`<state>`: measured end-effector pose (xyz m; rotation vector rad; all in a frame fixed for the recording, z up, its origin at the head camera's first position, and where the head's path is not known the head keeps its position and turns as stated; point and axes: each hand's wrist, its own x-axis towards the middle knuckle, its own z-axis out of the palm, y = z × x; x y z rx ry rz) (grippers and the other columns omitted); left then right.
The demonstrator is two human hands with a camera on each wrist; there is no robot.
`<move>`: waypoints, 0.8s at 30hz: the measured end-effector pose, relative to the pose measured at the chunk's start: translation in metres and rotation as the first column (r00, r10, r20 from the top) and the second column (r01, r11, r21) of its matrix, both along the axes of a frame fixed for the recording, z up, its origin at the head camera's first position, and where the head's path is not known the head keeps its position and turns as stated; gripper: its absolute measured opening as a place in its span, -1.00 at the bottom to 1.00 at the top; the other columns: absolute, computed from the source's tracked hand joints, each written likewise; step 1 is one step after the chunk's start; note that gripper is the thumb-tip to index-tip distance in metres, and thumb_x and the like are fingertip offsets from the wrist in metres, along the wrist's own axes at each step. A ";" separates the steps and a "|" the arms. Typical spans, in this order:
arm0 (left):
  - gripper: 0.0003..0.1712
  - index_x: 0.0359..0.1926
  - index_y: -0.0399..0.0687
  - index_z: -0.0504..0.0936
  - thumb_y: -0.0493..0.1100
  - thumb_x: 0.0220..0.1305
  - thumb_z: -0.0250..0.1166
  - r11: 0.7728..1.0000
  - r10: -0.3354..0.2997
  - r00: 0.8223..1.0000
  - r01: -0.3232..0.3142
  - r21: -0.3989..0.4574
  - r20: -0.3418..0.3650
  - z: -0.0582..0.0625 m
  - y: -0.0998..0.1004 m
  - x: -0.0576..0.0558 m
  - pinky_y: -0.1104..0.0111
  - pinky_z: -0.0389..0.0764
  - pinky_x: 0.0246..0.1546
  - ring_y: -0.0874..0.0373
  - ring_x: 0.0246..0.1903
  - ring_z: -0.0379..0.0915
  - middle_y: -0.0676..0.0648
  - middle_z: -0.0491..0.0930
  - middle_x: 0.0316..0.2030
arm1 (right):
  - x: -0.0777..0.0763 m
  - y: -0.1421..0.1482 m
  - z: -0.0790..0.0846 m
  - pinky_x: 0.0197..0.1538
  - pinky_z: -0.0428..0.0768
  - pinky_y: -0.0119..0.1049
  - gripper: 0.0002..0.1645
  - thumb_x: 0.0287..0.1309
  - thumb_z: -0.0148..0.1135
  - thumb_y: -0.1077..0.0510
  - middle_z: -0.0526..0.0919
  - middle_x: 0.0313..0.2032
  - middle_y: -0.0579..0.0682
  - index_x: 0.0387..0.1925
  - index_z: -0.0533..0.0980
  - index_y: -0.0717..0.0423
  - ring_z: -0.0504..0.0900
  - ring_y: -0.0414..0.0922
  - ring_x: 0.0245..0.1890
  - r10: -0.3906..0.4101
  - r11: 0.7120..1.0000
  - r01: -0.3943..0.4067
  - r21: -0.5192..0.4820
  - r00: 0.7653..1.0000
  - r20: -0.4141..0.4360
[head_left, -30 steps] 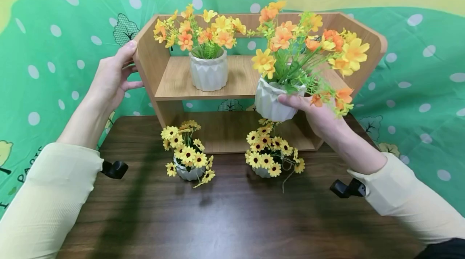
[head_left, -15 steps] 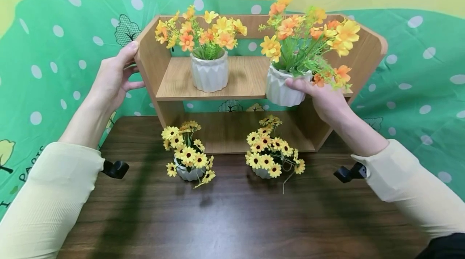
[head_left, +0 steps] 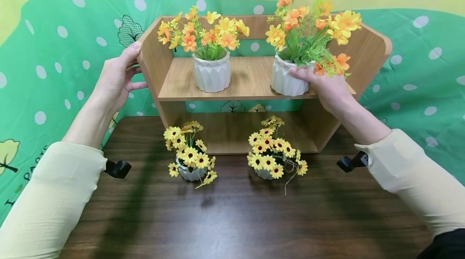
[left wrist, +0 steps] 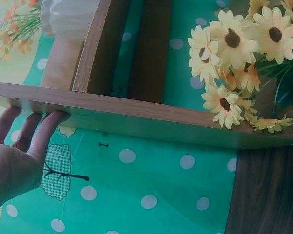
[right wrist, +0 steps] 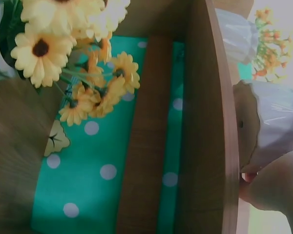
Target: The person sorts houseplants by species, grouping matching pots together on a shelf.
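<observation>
My right hand (head_left: pixel 328 87) grips a white fluted flower pot (head_left: pixel 289 77) with orange and yellow flowers, its thumb near the rim. In the head view this pot overlaps the front edge of the upper shelf, right side. The right wrist view shows the held pot's underside (right wrist: pixel 246 126) by the shelf board. A similar white flower pot (head_left: pixel 212 72) stands upright on the left of that shelf. My left hand (head_left: pixel 115 75) touches the wooden shelf unit's left side panel (head_left: pixel 152 55); in the left wrist view the fingertips (left wrist: pixel 56 117) press its outer face.
Two small pots of yellow daisies with dark centres stand before the lower shelf, one left (head_left: pixel 191 173) and one right (head_left: pixel 264 173). Beneath is a dark wooden table (head_left: pixel 232 218). A green and yellow printed cloth (head_left: pixel 65 13) hangs behind the shelf unit.
My right hand has carried its flower pot up, slightly right and inward, from before the shelf to its front edge. The left hand stays on the side panel.
</observation>
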<state>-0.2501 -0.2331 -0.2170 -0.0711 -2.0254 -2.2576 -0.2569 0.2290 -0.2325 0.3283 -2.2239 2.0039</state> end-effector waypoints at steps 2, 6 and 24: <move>-0.26 0.43 0.06 0.45 0.22 0.33 0.35 1.000 -0.001 1.000 0.001 0.000 -0.002 0.000 0.000 0.000 0.36 0.80 -0.31 0.03 0.23 0.43 -0.07 0.39 0.34 | -0.005 0.000 0.000 -0.06 0.55 -0.45 -0.50 0.13 0.53 0.14 0.67 -0.04 -0.18 0.10 0.55 0.00 0.55 -0.23 -0.03 -0.005 1.000 0.005 -0.007 0.999 -0.033; -0.26 0.42 0.06 0.45 0.22 0.33 0.35 1.000 -0.003 1.000 0.003 0.004 -0.002 0.000 0.000 0.000 0.36 0.80 -0.31 0.03 0.22 0.43 -0.07 0.40 0.34 | -0.014 0.002 0.001 -0.01 0.50 -0.51 -0.43 0.12 0.54 0.07 0.63 0.01 -0.20 0.14 0.52 -0.03 0.52 -0.24 0.02 -0.047 0.998 0.048 0.035 0.999 -0.019; -0.26 0.42 0.03 0.46 0.22 0.32 0.35 1.000 -0.002 1.000 0.002 0.009 -0.001 -0.001 0.000 -0.001 0.34 0.81 -0.31 0.04 0.21 0.44 -0.06 0.42 0.33 | -0.030 0.014 0.001 0.13 0.33 -0.34 -0.22 0.07 0.34 -0.52 0.58 -0.03 -0.29 0.09 0.54 -0.08 0.42 -0.21 0.04 -0.195 0.881 0.112 0.459 0.971 0.139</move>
